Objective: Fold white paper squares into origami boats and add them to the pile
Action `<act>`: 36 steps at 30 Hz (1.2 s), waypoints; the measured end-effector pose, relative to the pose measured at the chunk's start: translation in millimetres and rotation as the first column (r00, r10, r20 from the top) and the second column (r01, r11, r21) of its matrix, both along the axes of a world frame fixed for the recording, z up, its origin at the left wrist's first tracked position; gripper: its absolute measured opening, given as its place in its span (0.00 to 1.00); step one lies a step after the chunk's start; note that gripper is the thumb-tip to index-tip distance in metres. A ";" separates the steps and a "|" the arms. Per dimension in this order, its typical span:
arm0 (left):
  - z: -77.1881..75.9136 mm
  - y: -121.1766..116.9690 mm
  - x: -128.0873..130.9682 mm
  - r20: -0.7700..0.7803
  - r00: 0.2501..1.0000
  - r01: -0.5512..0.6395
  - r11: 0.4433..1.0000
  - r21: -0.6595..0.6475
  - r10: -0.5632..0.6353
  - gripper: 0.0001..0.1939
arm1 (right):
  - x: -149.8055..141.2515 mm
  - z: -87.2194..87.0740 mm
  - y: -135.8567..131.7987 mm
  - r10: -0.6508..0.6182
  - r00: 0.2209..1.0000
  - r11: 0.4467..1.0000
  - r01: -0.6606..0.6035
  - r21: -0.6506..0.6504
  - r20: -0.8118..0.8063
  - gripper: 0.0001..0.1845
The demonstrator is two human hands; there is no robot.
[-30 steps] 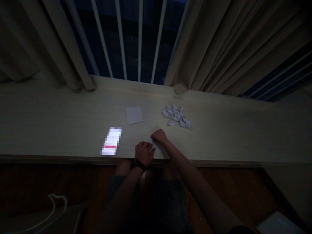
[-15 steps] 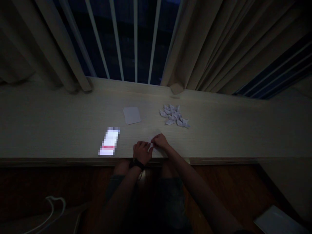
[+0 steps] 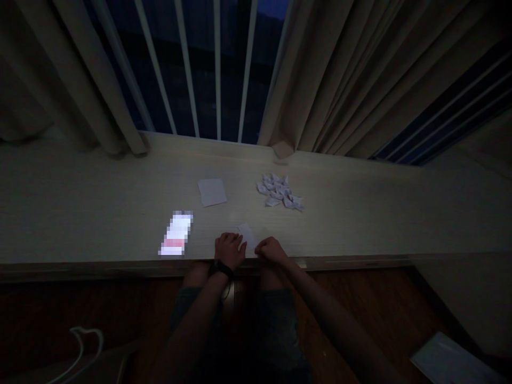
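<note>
- Curtain, beige; its lower end at the pale ledge.
- Device, one, lit and pixelated; lying on the ledge, a red band across its lower part.
- Sheets, square, white; lying flat beyond the device.
- Left hand, dark band at the wrist; palm down, fingers loosely bent, thumb set apart from them, nothing pinched; at the left side of the paper.
- Paper, one piece, white; on the ledge near its front edge, between the two hands, partly covered.
- Right hand; fingers drawn together, tips beside the paper's near right end; whether they grip it cannot be told.
- Folded papers, white, a cluster; on the ledge beyond the right hand.
</note>
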State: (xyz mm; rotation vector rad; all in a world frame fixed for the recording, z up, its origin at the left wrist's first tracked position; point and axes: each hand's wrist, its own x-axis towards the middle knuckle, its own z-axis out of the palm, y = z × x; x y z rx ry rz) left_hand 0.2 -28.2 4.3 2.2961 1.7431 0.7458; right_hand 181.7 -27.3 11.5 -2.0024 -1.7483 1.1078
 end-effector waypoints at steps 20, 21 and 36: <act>-20.3 10.8 -11.5 0.141 0.989 -0.040 0.999 0.006 0.039 0.18 | -72.0 28.4 4.6 -0.099 0.872 0.985 0.017 0.172 0.479 0.15; -20.6 11.4 -11.7 0.146 0.988 -0.044 0.999 0.000 0.044 0.20 | -73.4 28.3 4.0 -0.109 0.866 0.983 0.021 0.181 0.488 0.15; 4.4 -18.9 -5.2 0.239 0.936 -0.195 0.945 -0.263 0.259 0.25 | -93.8 38.0 -3.3 -0.139 0.811 0.975 0.011 0.222 0.568 0.13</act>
